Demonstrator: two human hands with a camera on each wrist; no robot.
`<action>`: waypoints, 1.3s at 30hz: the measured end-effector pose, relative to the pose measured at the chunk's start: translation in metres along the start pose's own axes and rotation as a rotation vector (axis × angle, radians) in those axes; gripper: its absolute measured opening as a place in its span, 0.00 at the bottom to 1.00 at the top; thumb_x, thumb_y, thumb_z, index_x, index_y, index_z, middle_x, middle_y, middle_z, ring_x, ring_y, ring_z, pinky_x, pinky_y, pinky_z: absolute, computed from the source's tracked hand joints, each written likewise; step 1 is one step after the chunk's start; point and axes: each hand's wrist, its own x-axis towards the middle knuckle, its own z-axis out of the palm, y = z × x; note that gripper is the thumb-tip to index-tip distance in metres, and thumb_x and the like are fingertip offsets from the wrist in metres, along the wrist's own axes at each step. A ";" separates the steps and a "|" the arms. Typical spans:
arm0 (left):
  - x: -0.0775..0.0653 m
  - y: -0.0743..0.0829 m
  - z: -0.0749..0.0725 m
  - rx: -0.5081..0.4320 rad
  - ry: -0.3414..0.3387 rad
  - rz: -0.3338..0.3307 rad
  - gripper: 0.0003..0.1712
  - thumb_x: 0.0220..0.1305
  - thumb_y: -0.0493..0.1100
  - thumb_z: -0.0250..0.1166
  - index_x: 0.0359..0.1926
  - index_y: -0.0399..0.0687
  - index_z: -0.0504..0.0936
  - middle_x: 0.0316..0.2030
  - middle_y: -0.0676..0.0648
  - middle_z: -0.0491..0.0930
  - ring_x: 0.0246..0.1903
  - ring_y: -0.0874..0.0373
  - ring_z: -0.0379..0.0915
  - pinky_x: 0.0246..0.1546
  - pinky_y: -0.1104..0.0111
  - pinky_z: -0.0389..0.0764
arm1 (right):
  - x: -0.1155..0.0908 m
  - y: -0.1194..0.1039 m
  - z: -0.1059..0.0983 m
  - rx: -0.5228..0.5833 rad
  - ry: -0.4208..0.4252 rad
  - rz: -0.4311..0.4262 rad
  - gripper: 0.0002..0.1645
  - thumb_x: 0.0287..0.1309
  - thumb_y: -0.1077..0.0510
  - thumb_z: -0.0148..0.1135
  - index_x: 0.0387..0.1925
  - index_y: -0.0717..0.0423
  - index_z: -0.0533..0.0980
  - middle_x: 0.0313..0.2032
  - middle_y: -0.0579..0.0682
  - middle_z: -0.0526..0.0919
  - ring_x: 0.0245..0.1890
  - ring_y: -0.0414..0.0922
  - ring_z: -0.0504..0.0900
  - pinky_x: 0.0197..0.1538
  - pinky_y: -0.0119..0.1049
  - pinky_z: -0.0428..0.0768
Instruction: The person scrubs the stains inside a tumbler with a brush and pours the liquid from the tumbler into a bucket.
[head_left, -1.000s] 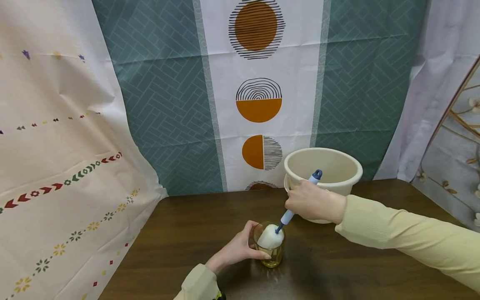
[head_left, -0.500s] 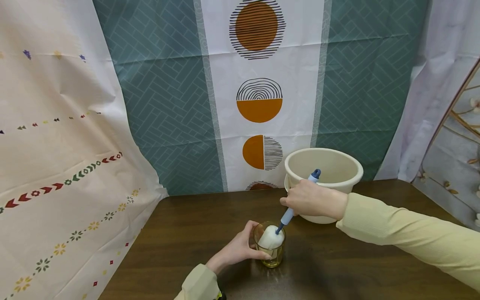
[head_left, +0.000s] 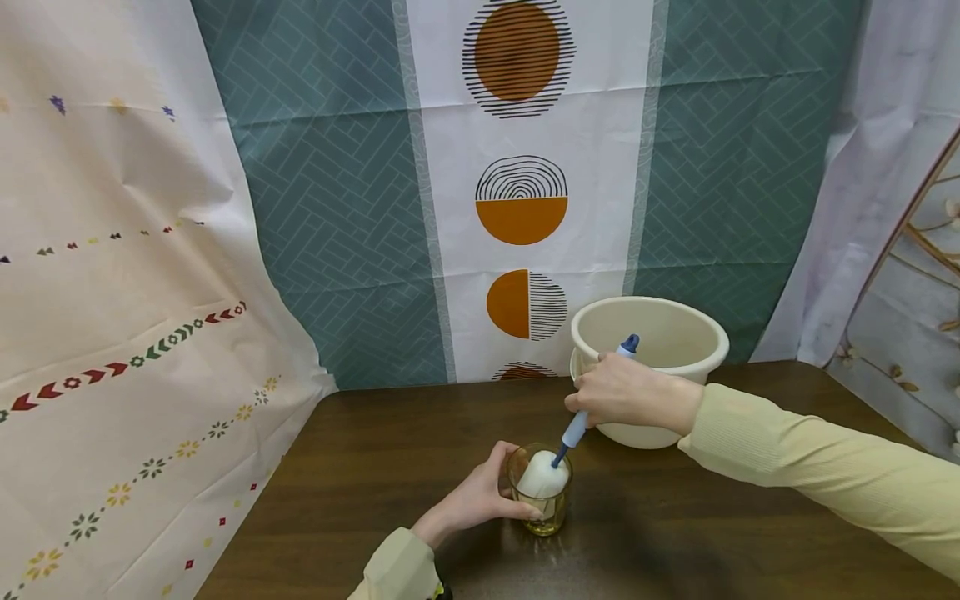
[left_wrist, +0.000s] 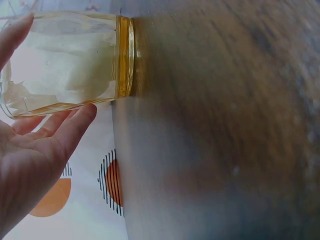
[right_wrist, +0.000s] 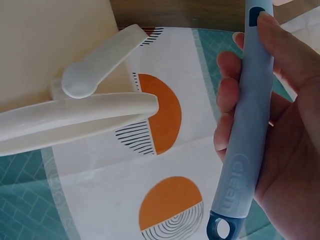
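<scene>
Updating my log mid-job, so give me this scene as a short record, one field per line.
Left hand: grips the glass by its sides
Right hand: holds the light blue handle
Sponge head: white, inside the glass
Glass: amber, see-through, upright on the brown table
Bucket: cream, beyond the right hand, partly hidden by it
Backdrop: patterned teal-and-white cloth

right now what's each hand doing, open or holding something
Left hand: holding the amber glass.
Right hand: holding the blue-handled sponge brush.
</scene>
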 end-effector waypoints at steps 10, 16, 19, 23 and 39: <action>-0.001 0.000 0.001 0.003 0.004 -0.001 0.39 0.47 0.41 0.72 0.55 0.42 0.58 0.47 0.51 0.68 0.48 0.58 0.65 0.41 0.67 0.72 | -0.001 -0.003 -0.001 -0.013 0.026 -0.001 0.11 0.41 0.45 0.68 0.20 0.43 0.75 0.16 0.42 0.72 0.19 0.40 0.71 0.19 0.32 0.64; -0.001 0.000 0.001 0.015 0.011 -0.013 0.39 0.46 0.42 0.72 0.55 0.42 0.58 0.46 0.51 0.68 0.48 0.58 0.65 0.40 0.67 0.73 | 0.001 -0.007 -0.006 -0.019 0.022 -0.012 0.09 0.40 0.52 0.68 0.18 0.44 0.74 0.15 0.42 0.71 0.16 0.40 0.69 0.20 0.31 0.66; 0.000 -0.001 0.001 0.016 0.007 -0.014 0.39 0.47 0.43 0.72 0.54 0.42 0.58 0.45 0.50 0.68 0.47 0.58 0.65 0.39 0.67 0.73 | 0.000 -0.008 -0.007 -0.029 0.018 -0.016 0.09 0.40 0.53 0.68 0.18 0.44 0.74 0.15 0.42 0.70 0.16 0.39 0.68 0.19 0.31 0.66; 0.002 -0.002 0.001 0.015 -0.001 -0.002 0.38 0.47 0.44 0.72 0.53 0.42 0.58 0.45 0.50 0.69 0.47 0.58 0.66 0.40 0.66 0.73 | -0.001 -0.009 -0.008 -0.038 0.016 -0.008 0.08 0.41 0.52 0.68 0.19 0.44 0.74 0.16 0.43 0.70 0.16 0.40 0.69 0.19 0.31 0.66; 0.001 0.000 0.000 0.024 0.008 0.011 0.38 0.46 0.41 0.72 0.53 0.44 0.59 0.45 0.51 0.69 0.48 0.59 0.65 0.39 0.67 0.73 | 0.004 -0.017 -0.011 -0.146 0.036 0.029 0.09 0.41 0.57 0.67 0.14 0.46 0.75 0.15 0.44 0.73 0.16 0.42 0.69 0.21 0.31 0.65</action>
